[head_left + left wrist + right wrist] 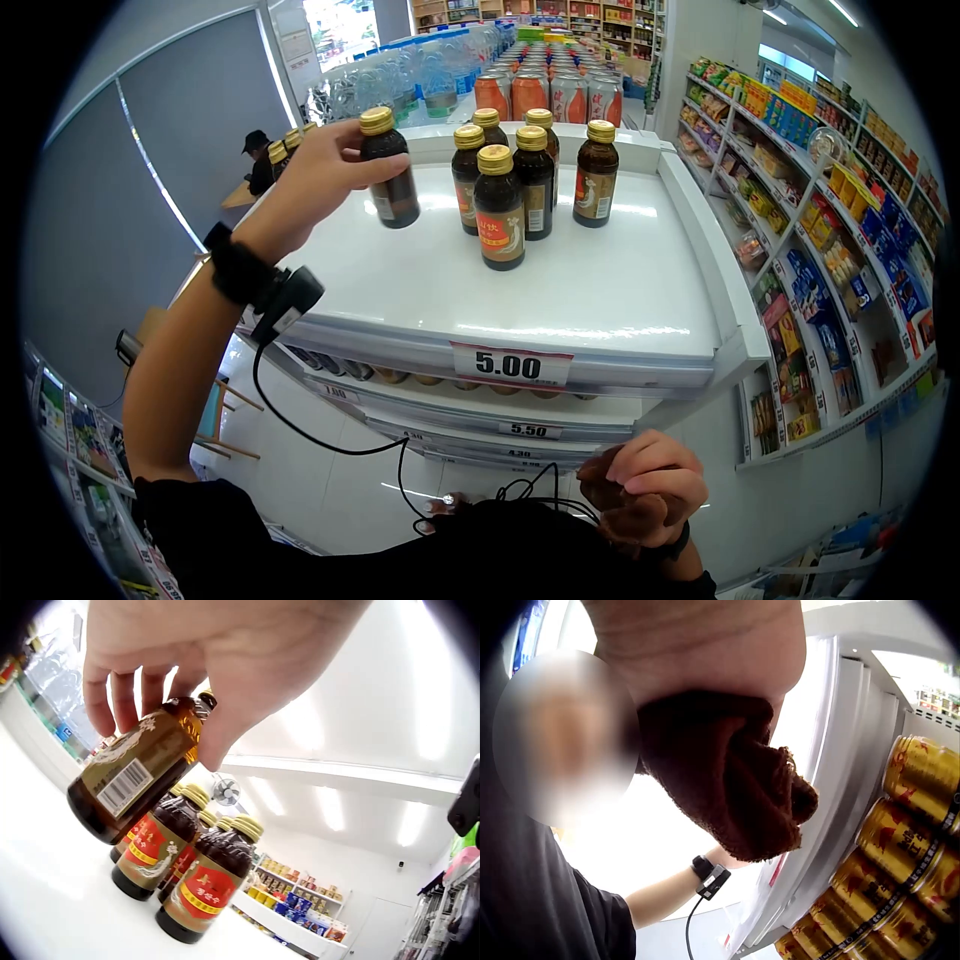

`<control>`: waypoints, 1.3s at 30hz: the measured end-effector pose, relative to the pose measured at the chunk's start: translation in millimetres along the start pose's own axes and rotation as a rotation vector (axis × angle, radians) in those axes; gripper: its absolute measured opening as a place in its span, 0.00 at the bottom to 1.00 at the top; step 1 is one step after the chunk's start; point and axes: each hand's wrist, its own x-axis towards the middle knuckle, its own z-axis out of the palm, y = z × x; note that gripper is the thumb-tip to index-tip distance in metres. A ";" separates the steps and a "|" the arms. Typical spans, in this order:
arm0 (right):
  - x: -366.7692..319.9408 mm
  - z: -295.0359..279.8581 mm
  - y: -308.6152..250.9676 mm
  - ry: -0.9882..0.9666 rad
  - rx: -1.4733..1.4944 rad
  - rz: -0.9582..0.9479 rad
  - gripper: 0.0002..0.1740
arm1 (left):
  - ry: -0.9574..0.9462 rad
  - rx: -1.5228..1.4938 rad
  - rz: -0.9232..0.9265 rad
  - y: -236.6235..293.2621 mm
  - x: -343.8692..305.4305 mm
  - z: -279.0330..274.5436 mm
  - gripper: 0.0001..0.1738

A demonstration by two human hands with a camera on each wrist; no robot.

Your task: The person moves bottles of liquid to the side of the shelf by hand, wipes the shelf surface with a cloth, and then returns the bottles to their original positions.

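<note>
My left hand (310, 185) grips a dark brown glass bottle (395, 195) with a gold cap, thumb on one side and fingers on the other. In the left wrist view the bottle (131, 776) is tilted, its barcode facing the camera. To its right, several matching bottles (499, 225) with red and gold labels stand upright in a cluster on the white shelf top (400, 290). One bottle (596, 180) stands a little apart at the right. Low in front of the shelf, my right hand (665, 475) holds a crumpled brown cloth (720, 780).
Behind the shelf top are rows of orange-red cans (530, 92) and clear plastic bottles (405, 80). A price tag (511, 366) runs along the front edge. Gold cans (900, 840) fill a lower shelf. Stocked shelving (815, 230) lines the right. A cable (340, 450) hangs from my left wrist.
</note>
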 end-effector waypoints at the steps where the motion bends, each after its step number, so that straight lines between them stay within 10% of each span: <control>1: -1.2 -3.7 -1.2 0.014 -0.032 -0.004 0.15 | -0.001 0.043 -0.052 5.3 3.5 3.5 0.27; 28: -12.3 -41.3 -6.0 0.030 -0.148 -0.019 0.13 | -0.059 -0.139 -0.157 -15.3 62.6 40.0 0.29; 31: -15.6 -37.7 0.1 0.056 -0.194 -0.020 0.15 | -0.180 -0.070 -0.165 -11.2 52.5 31.0 0.42; 39: -9.0 -15.7 8.2 0.193 -0.232 -0.065 0.14 | 0.183 0.059 0.018 -57.3 38.6 -99.3 0.32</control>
